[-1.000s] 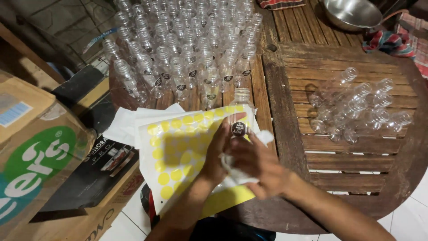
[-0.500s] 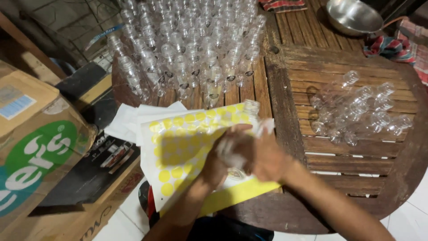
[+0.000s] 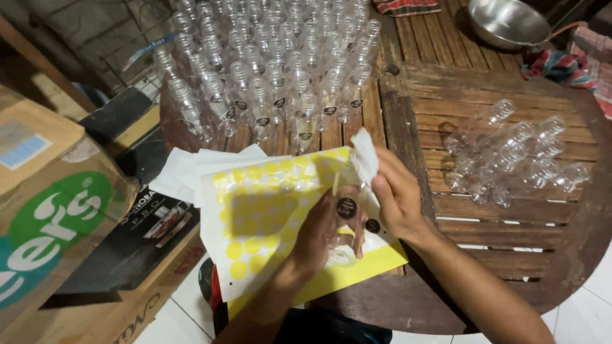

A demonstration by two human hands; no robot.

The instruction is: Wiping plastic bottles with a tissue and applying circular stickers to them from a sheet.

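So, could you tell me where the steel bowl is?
The steel bowl sits at the head view's top right, on the wooden table, beside a striped cloth.

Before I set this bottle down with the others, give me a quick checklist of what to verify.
1. Round dark label on the clear bottle: stuck on, ok.
2. Left hand grips the bottle: ok.
3. Right hand holds a white cloth, not free: not ok.
4. Bottle cap: cannot tell.
5. Labelled upright bottles packed tight; free slot: cannot tell.
6. Yellow sticker sheet flat on the table: ok.
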